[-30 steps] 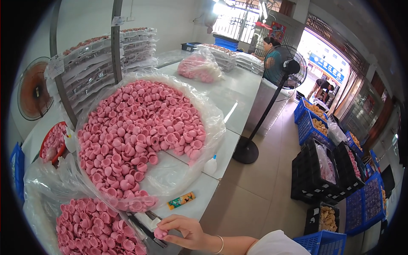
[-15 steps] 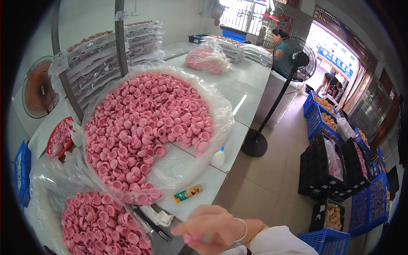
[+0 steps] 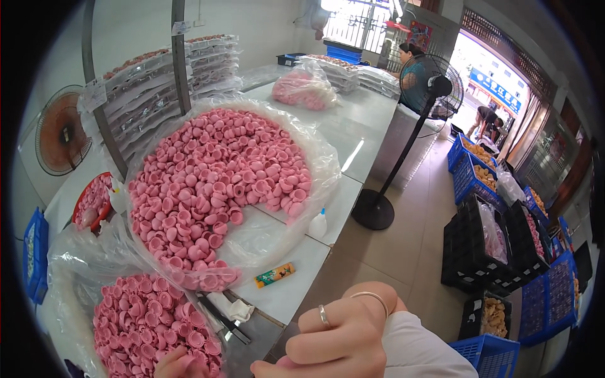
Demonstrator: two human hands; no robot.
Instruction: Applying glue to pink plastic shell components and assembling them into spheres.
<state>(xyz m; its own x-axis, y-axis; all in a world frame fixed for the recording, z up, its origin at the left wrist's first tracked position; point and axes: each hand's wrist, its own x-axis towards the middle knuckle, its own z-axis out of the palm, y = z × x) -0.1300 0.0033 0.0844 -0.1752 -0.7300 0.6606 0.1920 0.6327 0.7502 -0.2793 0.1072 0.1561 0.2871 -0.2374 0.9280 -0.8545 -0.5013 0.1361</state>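
My right hand point(image 3: 343, 337), with a ring and a bracelet, is at the lower middle beyond the table edge. Its fingers are curled closed around a small pink piece point(image 3: 287, 362), which shows only in part beneath them. At the bottom edge, my left hand point(image 3: 171, 364) reaches into the nearer heap of pink hollow half-shells point(image 3: 142, 321). Only its blurred fingers show, bent together, and what they hold cannot be made out. A larger heap of pink half-shells point(image 3: 214, 157) lies beyond on a clear plastic sheet point(image 3: 258, 252).
An orange-and-green tube point(image 3: 275, 275) and a white squeeze bottle point(image 3: 318, 225) lie or stand near the table edge. A black-handled tool point(image 3: 220, 315) rests beside a white cloth point(image 3: 238, 310). A standing fan point(image 3: 374, 210) and several crates point(image 3: 472, 246) are on the floor at right.
My right hand has moved slightly right and closer to the camera, its fingers now more curled. My left hand has come into view at the nearer heap. The view has shifted slightly.
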